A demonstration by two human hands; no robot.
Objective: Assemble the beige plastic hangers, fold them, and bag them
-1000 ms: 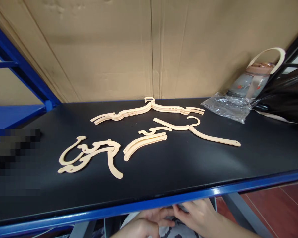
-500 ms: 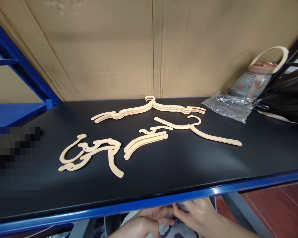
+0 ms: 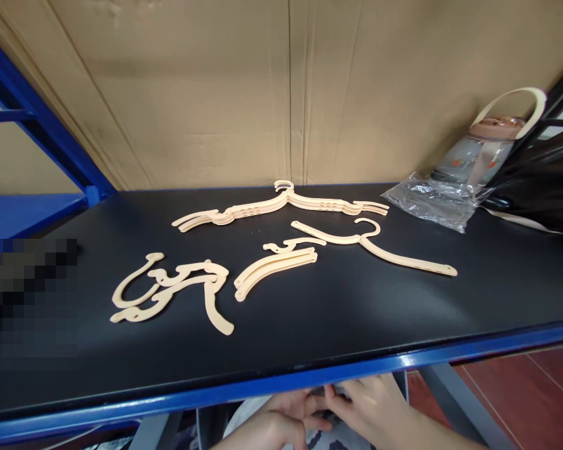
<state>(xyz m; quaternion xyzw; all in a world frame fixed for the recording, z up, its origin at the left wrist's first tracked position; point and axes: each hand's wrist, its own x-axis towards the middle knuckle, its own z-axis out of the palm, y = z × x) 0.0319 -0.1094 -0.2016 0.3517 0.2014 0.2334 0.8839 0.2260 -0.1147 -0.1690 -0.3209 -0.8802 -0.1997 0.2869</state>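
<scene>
Below the table's front edge, my left hand (image 3: 284, 420) rests in my lap, palm partly up, fingers loosely bent and apart. My right hand (image 3: 370, 400) lies beside it, its fingertips close to the left hand's fingers. Nothing shows in either hand; the table edge hides part of the right fingers. On the black table (image 3: 309, 331) lies a pale hanger with a hook (image 3: 408, 259). Two stacked curved arms (image 3: 274, 272) and a short notched piece (image 3: 293, 244) lie left of it. Farther left is a loose pile of hanger pieces (image 3: 169, 290). Stacked assembled hangers (image 3: 258, 205) lie at the back.
A clear plastic bag (image 3: 434, 203) lies at the back right, before a handled water bottle (image 3: 478, 150). A dark bag (image 3: 539, 181) stands beside them. Cardboard (image 3: 192, 94) closes off the back, and a blue frame (image 3: 51, 125) rises at the left. The table has a blue front rail (image 3: 244, 392).
My hands have shifted very slightly in my lap. The hanger pieces on the table lie as before.
</scene>
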